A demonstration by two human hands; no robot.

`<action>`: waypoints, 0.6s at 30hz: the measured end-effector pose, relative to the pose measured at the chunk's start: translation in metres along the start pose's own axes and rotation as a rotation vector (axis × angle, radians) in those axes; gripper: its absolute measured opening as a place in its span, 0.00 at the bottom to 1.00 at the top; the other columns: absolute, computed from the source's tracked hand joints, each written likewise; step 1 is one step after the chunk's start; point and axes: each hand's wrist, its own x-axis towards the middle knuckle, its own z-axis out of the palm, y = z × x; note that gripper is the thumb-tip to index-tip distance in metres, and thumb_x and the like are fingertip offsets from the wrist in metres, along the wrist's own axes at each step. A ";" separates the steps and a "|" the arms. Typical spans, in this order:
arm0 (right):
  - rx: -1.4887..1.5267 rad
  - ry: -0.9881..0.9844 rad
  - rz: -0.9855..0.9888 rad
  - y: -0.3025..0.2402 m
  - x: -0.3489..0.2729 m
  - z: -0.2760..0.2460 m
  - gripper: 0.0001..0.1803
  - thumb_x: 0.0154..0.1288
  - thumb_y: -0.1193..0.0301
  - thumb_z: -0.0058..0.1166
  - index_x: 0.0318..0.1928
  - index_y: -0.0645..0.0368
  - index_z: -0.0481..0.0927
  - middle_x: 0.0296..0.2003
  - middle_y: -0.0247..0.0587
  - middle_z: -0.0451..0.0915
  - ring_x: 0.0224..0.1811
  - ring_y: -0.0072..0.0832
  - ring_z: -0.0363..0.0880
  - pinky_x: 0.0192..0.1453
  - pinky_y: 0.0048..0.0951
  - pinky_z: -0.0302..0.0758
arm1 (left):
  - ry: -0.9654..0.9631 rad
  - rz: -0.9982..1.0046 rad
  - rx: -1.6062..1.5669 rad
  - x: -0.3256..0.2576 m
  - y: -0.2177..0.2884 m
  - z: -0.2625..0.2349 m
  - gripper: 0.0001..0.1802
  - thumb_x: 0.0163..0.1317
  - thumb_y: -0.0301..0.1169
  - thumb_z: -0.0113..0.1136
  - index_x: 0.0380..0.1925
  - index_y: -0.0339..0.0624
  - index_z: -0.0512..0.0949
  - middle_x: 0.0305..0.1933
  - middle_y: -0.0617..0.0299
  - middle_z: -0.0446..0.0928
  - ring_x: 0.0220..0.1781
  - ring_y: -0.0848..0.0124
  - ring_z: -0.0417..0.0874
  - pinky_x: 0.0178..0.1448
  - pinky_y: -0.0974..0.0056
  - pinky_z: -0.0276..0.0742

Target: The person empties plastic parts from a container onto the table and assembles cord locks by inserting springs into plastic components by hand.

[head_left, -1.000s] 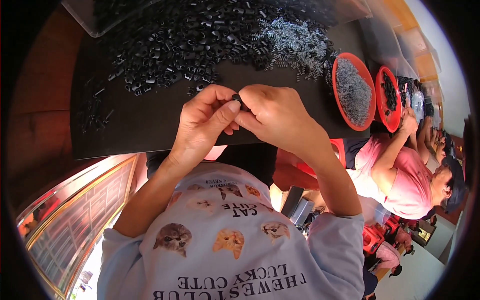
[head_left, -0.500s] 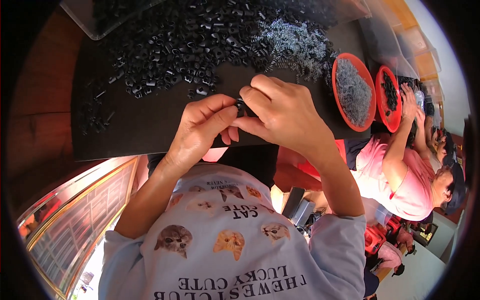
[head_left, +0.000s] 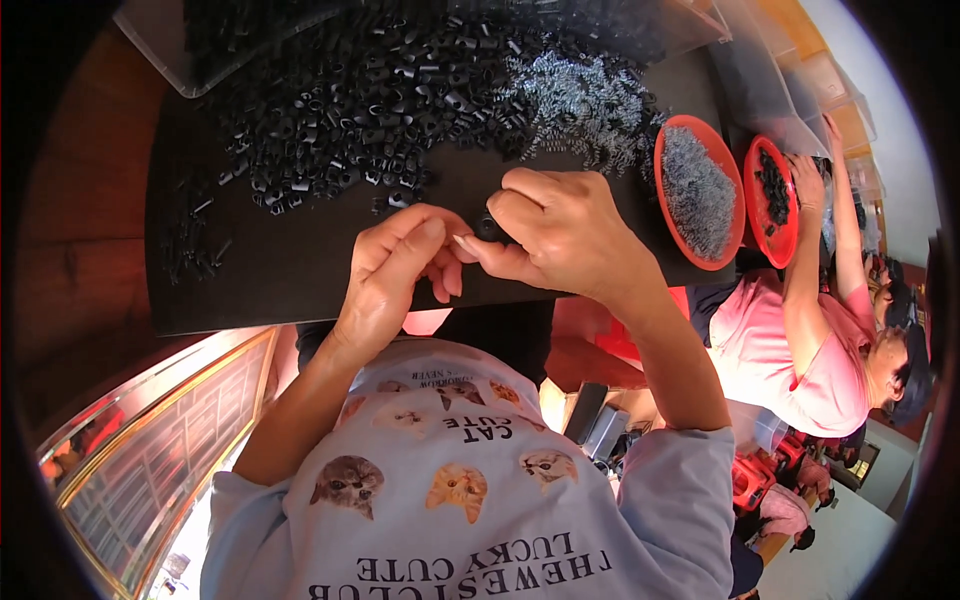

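My left hand and my right hand meet over the near edge of a black work surface. Between their fingertips they pinch a small black plastic part, mostly hidden by the fingers. Just beyond the hands lies a big heap of small black plastic parts. To its right is a pile of small metal springs.
A red bowl of springs and a red bowl of black parts stand at the right. Another person in a pink shirt reaches toward them. A clear plastic bin sits at the far left, with several loose black pins below it.
Both hands have stayed joined on the small part, shifting slightly; my right hand has turned over the left fingertips. The view has tilted a little.
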 end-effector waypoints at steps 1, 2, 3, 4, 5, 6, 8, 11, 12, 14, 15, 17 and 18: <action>-0.008 0.001 -0.003 0.000 0.001 0.001 0.19 0.45 0.65 0.69 0.18 0.57 0.69 0.18 0.34 0.66 0.14 0.29 0.69 0.16 0.28 0.66 | 0.011 0.032 -0.015 0.000 -0.001 0.000 0.17 0.74 0.34 0.43 0.40 0.32 0.77 0.31 0.59 0.78 0.25 0.77 0.76 0.30 0.72 0.73; 0.005 0.056 -0.011 0.000 0.002 0.004 0.19 0.45 0.66 0.69 0.18 0.57 0.69 0.17 0.34 0.65 0.14 0.29 0.69 0.15 0.28 0.65 | 0.004 0.039 -0.016 -0.001 -0.002 -0.001 0.17 0.74 0.34 0.43 0.40 0.32 0.77 0.31 0.59 0.78 0.25 0.77 0.76 0.30 0.72 0.73; 0.016 0.109 -0.021 0.001 0.002 0.006 0.19 0.45 0.66 0.70 0.18 0.56 0.69 0.17 0.33 0.65 0.13 0.28 0.68 0.14 0.28 0.64 | 0.007 0.046 -0.029 -0.002 -0.003 -0.002 0.17 0.74 0.34 0.43 0.40 0.32 0.77 0.32 0.60 0.78 0.25 0.77 0.76 0.29 0.72 0.72; 0.006 0.111 -0.025 0.004 0.000 0.006 0.19 0.45 0.66 0.70 0.18 0.56 0.69 0.17 0.33 0.65 0.13 0.28 0.68 0.14 0.28 0.64 | 0.011 0.053 -0.043 -0.003 -0.004 -0.002 0.17 0.74 0.35 0.43 0.40 0.32 0.77 0.32 0.60 0.78 0.24 0.78 0.75 0.29 0.72 0.72; -0.002 0.113 -0.028 0.007 0.001 0.008 0.19 0.46 0.67 0.70 0.18 0.56 0.69 0.17 0.34 0.65 0.13 0.29 0.68 0.15 0.29 0.64 | 0.007 0.063 -0.042 -0.003 -0.005 -0.002 0.17 0.74 0.35 0.43 0.40 0.32 0.77 0.32 0.60 0.78 0.24 0.78 0.75 0.29 0.72 0.72; -0.009 0.116 -0.031 0.010 0.003 0.008 0.19 0.47 0.67 0.70 0.18 0.56 0.69 0.17 0.34 0.66 0.14 0.31 0.69 0.15 0.30 0.64 | 0.000 0.051 -0.023 -0.003 -0.005 -0.003 0.17 0.75 0.35 0.43 0.40 0.33 0.77 0.32 0.60 0.78 0.24 0.78 0.75 0.29 0.72 0.71; -0.155 0.176 -0.065 0.033 0.020 -0.009 0.20 0.49 0.64 0.69 0.17 0.55 0.68 0.17 0.34 0.66 0.15 0.32 0.70 0.16 0.30 0.67 | -0.014 0.055 -0.001 -0.003 -0.007 -0.005 0.16 0.75 0.34 0.43 0.39 0.34 0.77 0.32 0.62 0.78 0.24 0.80 0.74 0.28 0.74 0.70; -0.392 0.286 0.056 0.089 0.051 -0.047 0.22 0.58 0.58 0.64 0.19 0.57 0.69 0.18 0.38 0.69 0.18 0.37 0.73 0.20 0.35 0.70 | -0.020 0.056 0.043 -0.006 -0.005 -0.005 0.15 0.75 0.33 0.44 0.39 0.34 0.77 0.31 0.63 0.78 0.24 0.81 0.73 0.28 0.75 0.69; -0.483 0.267 0.199 0.104 0.060 -0.065 0.20 0.61 0.58 0.63 0.24 0.59 0.72 0.20 0.37 0.72 0.19 0.33 0.72 0.24 0.32 0.71 | -0.031 0.045 0.053 -0.005 -0.004 -0.003 0.14 0.75 0.33 0.45 0.39 0.35 0.77 0.31 0.64 0.78 0.25 0.81 0.73 0.28 0.75 0.69; -0.460 0.165 0.489 0.116 0.089 -0.097 0.24 0.63 0.55 0.62 0.43 0.65 0.73 0.30 0.50 0.78 0.34 0.42 0.75 0.40 0.37 0.73 | -0.039 0.052 0.067 -0.004 -0.003 -0.002 0.14 0.75 0.33 0.46 0.39 0.35 0.77 0.31 0.64 0.78 0.25 0.81 0.73 0.28 0.75 0.69; -0.353 0.078 0.632 0.116 0.103 -0.109 0.34 0.62 0.52 0.61 0.57 0.68 0.72 0.38 0.64 0.81 0.47 0.56 0.79 0.51 0.46 0.75 | -0.043 0.056 0.077 -0.004 -0.003 -0.001 0.14 0.75 0.33 0.46 0.39 0.35 0.77 0.31 0.64 0.78 0.25 0.81 0.73 0.28 0.75 0.69; -0.498 0.114 0.659 0.123 0.113 -0.105 0.30 0.63 0.54 0.60 0.53 0.68 0.75 0.33 0.59 0.81 0.42 0.51 0.82 0.47 0.44 0.76 | -0.036 0.057 0.077 -0.004 -0.003 -0.001 0.13 0.75 0.33 0.46 0.39 0.35 0.77 0.31 0.64 0.78 0.24 0.81 0.73 0.27 0.75 0.69; -0.644 0.152 0.685 0.127 0.117 -0.102 0.26 0.65 0.55 0.59 0.48 0.68 0.78 0.28 0.55 0.82 0.36 0.46 0.84 0.43 0.41 0.78 | -0.032 0.057 0.078 -0.004 -0.003 -0.001 0.13 0.74 0.33 0.47 0.39 0.35 0.77 0.31 0.64 0.78 0.24 0.81 0.73 0.27 0.75 0.69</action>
